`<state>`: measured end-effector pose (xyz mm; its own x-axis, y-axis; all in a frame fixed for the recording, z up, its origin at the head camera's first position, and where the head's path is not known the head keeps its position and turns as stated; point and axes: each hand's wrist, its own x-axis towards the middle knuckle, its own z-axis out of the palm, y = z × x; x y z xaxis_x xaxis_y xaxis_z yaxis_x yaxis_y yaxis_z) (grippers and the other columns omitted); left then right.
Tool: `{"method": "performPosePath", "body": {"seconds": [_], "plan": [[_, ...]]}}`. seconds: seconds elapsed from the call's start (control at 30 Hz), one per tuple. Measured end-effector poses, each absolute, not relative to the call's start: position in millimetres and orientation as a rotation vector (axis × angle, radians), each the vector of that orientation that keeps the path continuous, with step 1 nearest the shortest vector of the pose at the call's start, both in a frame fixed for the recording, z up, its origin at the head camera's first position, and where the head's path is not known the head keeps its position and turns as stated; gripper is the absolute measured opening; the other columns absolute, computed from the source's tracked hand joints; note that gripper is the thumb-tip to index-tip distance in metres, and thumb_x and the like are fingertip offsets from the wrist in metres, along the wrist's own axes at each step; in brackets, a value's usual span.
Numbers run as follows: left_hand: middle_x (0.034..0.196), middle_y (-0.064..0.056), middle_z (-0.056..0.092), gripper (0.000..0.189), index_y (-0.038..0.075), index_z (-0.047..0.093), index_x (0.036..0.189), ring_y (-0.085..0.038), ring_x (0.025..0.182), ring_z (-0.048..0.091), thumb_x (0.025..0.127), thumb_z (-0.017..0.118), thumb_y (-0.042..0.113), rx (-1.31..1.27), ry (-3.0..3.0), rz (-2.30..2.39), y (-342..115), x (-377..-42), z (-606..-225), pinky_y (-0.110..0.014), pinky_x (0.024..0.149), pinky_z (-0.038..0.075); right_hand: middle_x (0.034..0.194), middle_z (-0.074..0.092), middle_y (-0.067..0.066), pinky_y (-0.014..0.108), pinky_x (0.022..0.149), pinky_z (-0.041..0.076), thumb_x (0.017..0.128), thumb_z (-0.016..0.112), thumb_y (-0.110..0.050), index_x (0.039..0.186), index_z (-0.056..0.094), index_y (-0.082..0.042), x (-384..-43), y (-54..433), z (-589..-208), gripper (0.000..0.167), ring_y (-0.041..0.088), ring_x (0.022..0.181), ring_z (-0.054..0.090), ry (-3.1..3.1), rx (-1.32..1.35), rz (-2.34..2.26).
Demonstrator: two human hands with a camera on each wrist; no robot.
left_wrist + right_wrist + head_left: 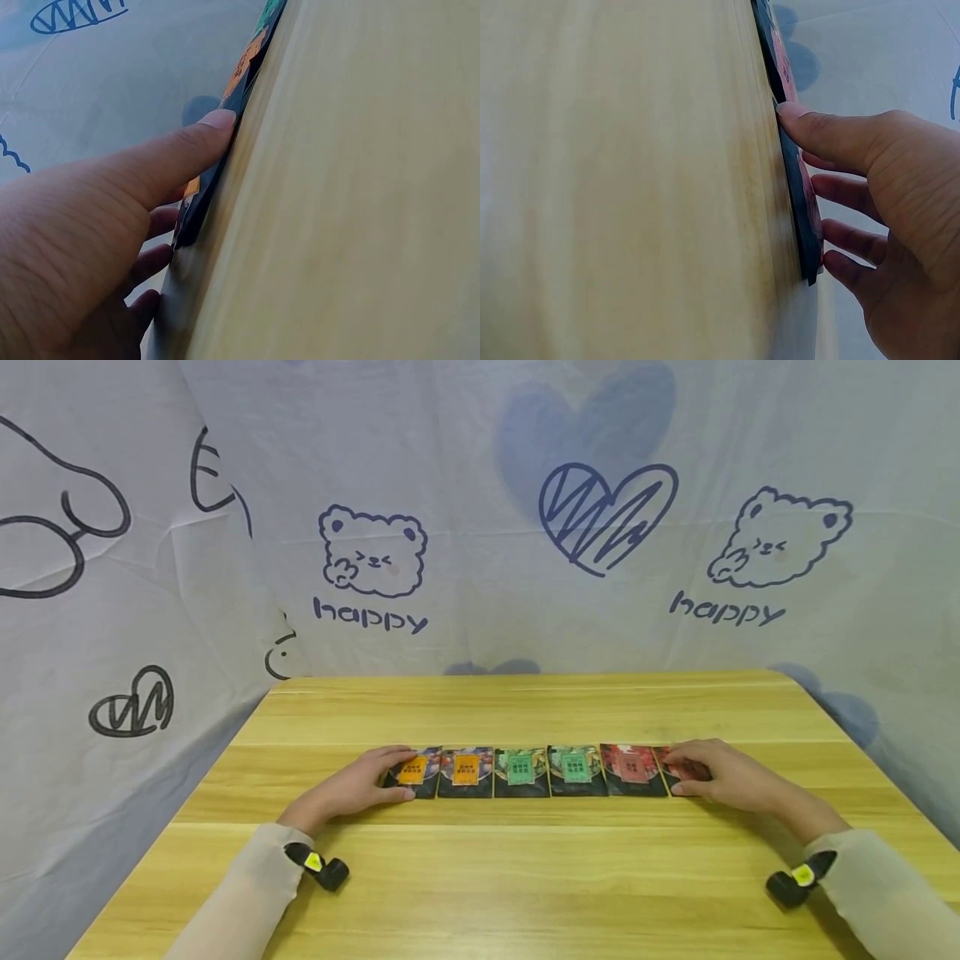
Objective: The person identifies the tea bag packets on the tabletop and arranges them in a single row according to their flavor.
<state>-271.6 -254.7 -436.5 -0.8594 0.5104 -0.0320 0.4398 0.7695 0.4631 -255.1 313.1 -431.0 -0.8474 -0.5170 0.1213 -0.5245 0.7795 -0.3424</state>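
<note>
Flat, dark-bottomed packets lie side by side in a straight row across the table. From left to right come two with orange labels, two green packets and two red ones. My left hand rests on the leftmost orange-label packet, its thumb on the front edge in the left wrist view and its fingers at the outer side. At the other end, my right hand touches the rightmost red packet, thumb at the front edge, fingers spread along the far side. Both hands partly cover these end packets.
The row lies on a light wooden table. Behind and left of it hangs a pale cloth with drawn bears and hearts. Small black devices are strapped on both wrists over pale sleeves.
</note>
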Motion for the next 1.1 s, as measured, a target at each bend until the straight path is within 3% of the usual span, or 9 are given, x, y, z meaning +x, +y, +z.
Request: {"method": "performPosePath", "body": {"seconds": [0.2,0.5,0.83,1.1], "plan": [[0.155,-0.015,0.032,0.079,0.014,0.041,0.15,-0.039,0.142,0.026,0.088,0.064,0.057,0.757,2.801,0.69,-256,-271,-435,-0.058,0.112,0.025,0.103,0.06,-0.001,0.033,0.069,0.044,0.09,0.07,-0.039,0.124,0.063,-0.006,-256,312,-430,0.048,0.012,0.082,0.049,-2.946,0.902,0.607],[0.157,-0.013,0.029,0.076,0.017,0.043,0.149,-0.039,0.143,0.024,0.088,0.063,0.058,0.738,2.809,0.711,-257,-271,-429,-0.06,0.112,0.024,0.125,0.06,0.016,0.055,0.093,0.045,0.092,0.07,-0.03,0.121,0.066,-0.008,-254,312,-424,0.037,0.034,0.111,0.056,-2.875,0.875,0.576],[0.156,-0.014,0.03,0.079,0.014,0.041,0.15,-0.038,0.142,0.025,0.088,0.064,0.056,0.747,2.863,0.648,-258,-270,-419,-0.057,0.113,0.022,0.123,0.062,0.016,0.058,0.095,0.042,0.093,0.067,-0.039,0.128,0.061,-0.003,-250,314,-409,0.051,0.038,0.113,0.055,-2.884,0.846,0.477],[0.155,-0.018,0.03,0.077,0.011,0.04,0.15,-0.041,0.141,0.026,0.09,0.066,0.051,0.735,2.899,0.601,-267,-263,-410,-0.059,0.112,0.023,0.138,0.048,0.026,0.065,0.1,0.033,0.09,0.067,-0.046,0.141,0.048,-0.001,-240,318,-405,0.071,0.049,0.126,0.041,-2.888,0.791,0.433]]}}
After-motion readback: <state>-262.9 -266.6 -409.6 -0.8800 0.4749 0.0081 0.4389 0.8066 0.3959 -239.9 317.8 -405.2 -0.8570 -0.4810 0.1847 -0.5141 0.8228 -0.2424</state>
